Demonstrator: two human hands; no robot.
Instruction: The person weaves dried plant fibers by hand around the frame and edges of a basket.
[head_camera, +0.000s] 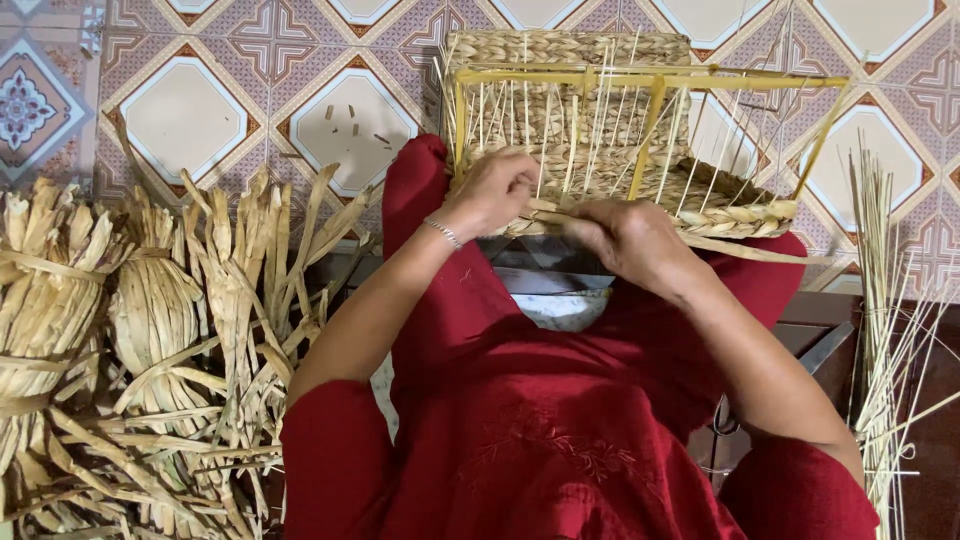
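On lap, half-woven basket (620, 150) on yellow frame. Left hand (495, 190) pinches braided strand (720, 215) at rim; right hand (635, 240) grips it just beside. Weaving row under way; next, likely tuck behind upright stakes (600, 110). Dried fibre bundles (130, 330) well left.

**Both hands up front, fingers curled and close together**

The left hand (497, 188) sits forward with its knuckles raised and the fingers bent down and inward, thumb side turned toward the body. A thin bracelet circles the left wrist, and the bare forearm runs back down to a red sleeve at the elbow. The right hand (632, 240) lies just beside it and slightly nearer the body, back of the hand facing up, fingers folded under and pinching toward the left hand. The right forearm comes in at an angle from the lower right, bare to a red sleeve. Both elbows are bent, the arms spread apart at the shoulders, narrowing to the hands.
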